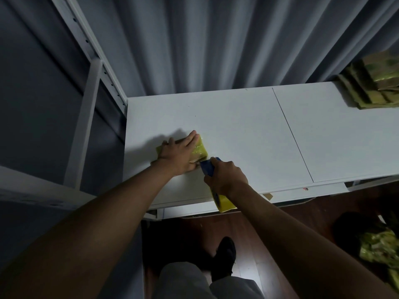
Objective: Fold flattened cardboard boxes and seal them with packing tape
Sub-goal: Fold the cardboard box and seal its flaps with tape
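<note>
Pressing down with straight fingers, the left hand (180, 154) lies flat across the top of a small cardboard box (199, 151) wrapped in shiny yellow tape; its fingers are spread and point away from the person toward the curtain, the thumb rests on the box's left side, and the forearm reaches in from the lower left, almost fully extended; the box sits on the white tabletop (237, 130) near its left front corner. The right hand (225, 176) is clenched round the blue handle of a tape dispenser (210, 170); its knuckles face up, the wrist is bent slightly inward, and the forearm comes in from the lower right; the dispenser's front end touches the near right corner of the box, just beside the heel of the left hand; the yellow tape roll (224, 203) on the dispenser hangs below the right wrist, past the front edge of the tabletop. The two hands are close together, nearly touching at the box.

At the far right corner of the tabletop lies a stack of flattened boxes (375, 83), brown with yellowish tape; a heap of taped boxes (380, 249) shows on the dark wooden floor (259, 225) at the lower right. A grey curtain (216, 39) hangs behind the tabletop; a white metal shelf frame (90, 87) stands to its left; the person's grey trouser leg (183, 281) and black shoe (224, 255) show below.
</note>
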